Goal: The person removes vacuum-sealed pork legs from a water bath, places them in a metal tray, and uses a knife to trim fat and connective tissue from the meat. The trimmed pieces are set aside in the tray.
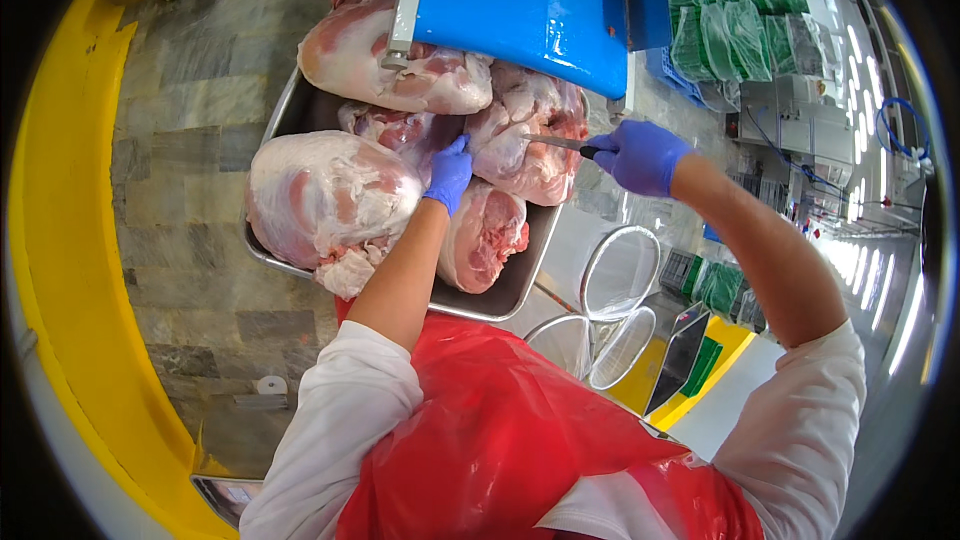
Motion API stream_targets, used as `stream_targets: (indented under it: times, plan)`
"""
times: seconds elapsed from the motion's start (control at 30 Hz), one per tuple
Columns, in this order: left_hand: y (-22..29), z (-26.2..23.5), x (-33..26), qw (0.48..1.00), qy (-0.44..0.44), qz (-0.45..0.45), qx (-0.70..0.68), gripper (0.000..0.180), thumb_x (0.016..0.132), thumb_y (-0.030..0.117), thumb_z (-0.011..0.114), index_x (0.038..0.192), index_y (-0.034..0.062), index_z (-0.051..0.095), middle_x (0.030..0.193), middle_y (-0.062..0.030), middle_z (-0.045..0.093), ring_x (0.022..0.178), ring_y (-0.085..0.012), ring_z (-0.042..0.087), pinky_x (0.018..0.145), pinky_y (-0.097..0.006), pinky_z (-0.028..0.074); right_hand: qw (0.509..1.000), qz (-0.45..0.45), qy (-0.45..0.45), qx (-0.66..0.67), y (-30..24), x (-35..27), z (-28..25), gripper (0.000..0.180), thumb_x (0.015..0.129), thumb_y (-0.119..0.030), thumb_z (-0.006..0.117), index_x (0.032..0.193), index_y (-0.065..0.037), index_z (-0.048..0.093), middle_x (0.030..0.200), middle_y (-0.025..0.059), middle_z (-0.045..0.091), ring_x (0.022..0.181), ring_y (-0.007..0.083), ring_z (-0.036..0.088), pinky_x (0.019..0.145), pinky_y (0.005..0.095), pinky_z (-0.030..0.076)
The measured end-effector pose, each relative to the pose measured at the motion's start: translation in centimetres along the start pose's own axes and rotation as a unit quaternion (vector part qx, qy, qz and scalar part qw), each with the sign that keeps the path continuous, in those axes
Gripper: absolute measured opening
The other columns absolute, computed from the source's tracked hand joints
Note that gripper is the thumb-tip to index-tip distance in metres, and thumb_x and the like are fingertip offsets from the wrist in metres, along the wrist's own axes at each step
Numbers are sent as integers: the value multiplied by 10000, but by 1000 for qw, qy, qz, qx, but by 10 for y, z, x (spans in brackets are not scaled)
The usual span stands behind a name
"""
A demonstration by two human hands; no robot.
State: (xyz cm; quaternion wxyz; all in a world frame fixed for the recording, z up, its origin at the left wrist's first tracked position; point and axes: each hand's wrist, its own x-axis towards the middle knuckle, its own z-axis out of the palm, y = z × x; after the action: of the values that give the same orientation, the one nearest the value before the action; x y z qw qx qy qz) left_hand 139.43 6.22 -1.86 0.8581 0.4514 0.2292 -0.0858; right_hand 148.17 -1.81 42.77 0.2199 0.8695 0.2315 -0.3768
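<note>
My right hand (pixel 645 158), in a purple glove, is closed around the dark handle of a knife (pixel 555 142). The narrow blade points left, and its tip meets a large raw cut of meat (pixel 545 105) on the tray's far right side. My left hand (pixel 450 178), gloved alike, presses in at that cut's left edge with its fingers bent together and partly hidden. Around it in a deep metal tray (pixel 535 255) lie other bulky cuts: a pale one (pixel 330 185) at left, one (pixel 395 55) at the back, and a smaller piece (pixel 485 240) in front.
A blue sloped surface (pixel 520 5) with metal edges overhangs the tray's far side. White-rimmed round containers (pixel 620 275) stand at the right, near a yellow stand (pixel 720 355). Green bundles in clear plastic (pixel 735 35) are stacked far right. A yellow barrier (pixel 70 240) runs along the left.
</note>
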Motion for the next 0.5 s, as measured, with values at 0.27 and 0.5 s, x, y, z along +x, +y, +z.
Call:
stream_targets:
  times: [0.27,0.5]
  plan:
    - [9,3,-7,1000,23,-3,6,535,954,14,506,1484,61,562,1032,-6,633,799,-106,533,750,-262,479,980,52,156,116,9,-39,180,548,1032,-339,534,1559,-272,399,860,267,700,731,468,693,664,592,547]
    - [40,6,-25,994,19,-91,-48,578,977,5,465,1550,79,469,1334,-53,633,1120,-177,621,1041,-384,487,911,-19,359,203,40,18,331,638,980,-229,651,1571,-294,421,787,167,649,612,395,659,561,526,543]
